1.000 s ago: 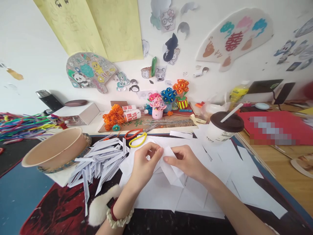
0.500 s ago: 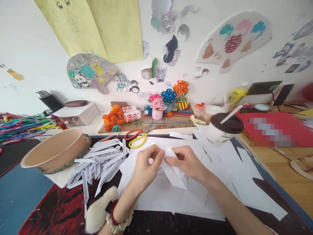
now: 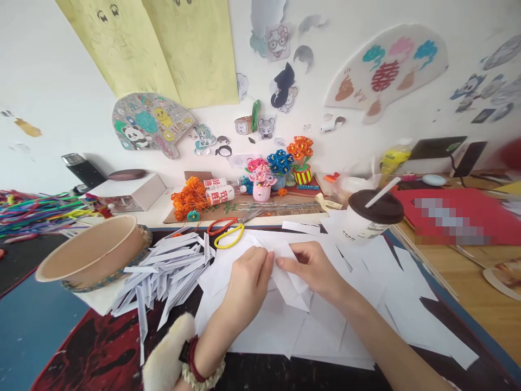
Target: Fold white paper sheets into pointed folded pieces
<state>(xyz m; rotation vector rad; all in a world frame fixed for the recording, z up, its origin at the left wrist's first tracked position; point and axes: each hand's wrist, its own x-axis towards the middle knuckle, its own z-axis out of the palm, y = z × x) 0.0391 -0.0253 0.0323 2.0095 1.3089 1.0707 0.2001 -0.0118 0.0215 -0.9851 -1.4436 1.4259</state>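
Observation:
A partly folded white paper [image 3: 291,287] is held between both hands over the middle of the desk. My left hand [image 3: 252,277] pinches its left side, with the fingers curled in and the thumb against them. On the other side, my right hand [image 3: 313,267] grips the paper between thumb and index finger. Flat white sheets [image 3: 268,328] lie beneath the hands. Left of them is a pile of folded paper strips [image 3: 175,266]. Scissors [image 3: 230,236] with red and yellow handles rest just behind my left hand.
A beige bowl [image 3: 91,252] stands at the left, and a lidded cup [image 3: 372,217] with a straw at the right. Along the wall are pipe-cleaner flowers [image 3: 260,176], a bottle [image 3: 220,191] and a black flask [image 3: 83,171].
The fingers of my left hand have curled in closer to the thumb, closing the gap between them. My right hand has barely moved. The view has tilted up slightly.

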